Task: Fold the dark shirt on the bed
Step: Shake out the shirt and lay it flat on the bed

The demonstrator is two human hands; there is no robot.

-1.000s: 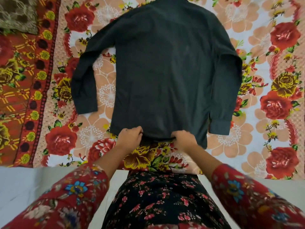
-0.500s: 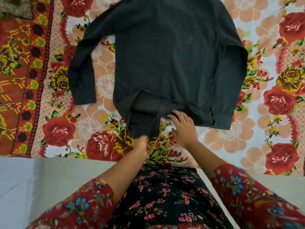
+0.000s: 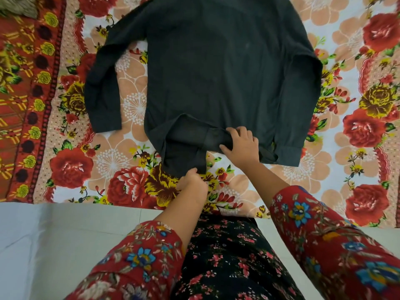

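Observation:
The dark shirt (image 3: 220, 74) lies back-up on the flowered bed sheet (image 3: 121, 163), collar away from me, both long sleeves spread out to the sides. Its near hem is bunched and partly turned over. My left hand (image 3: 193, 185) pinches the lowest flap of the hem at its near edge. My right hand (image 3: 240, 146) grips a rolled fold of the hem, thumb under and fingers curled over it. The right cuff (image 3: 287, 155) lies just right of that hand.
A red patterned border of the sheet (image 3: 23, 105) runs along the left. The pale edge of the bed (image 3: 65, 234) is right in front of me. A brownish cushion corner (image 3: 17, 5) shows at the top left.
Both hands held the hem side by side; the left has since pulled a flap of it toward me, and the right has moved up and closed on the bunched fold.

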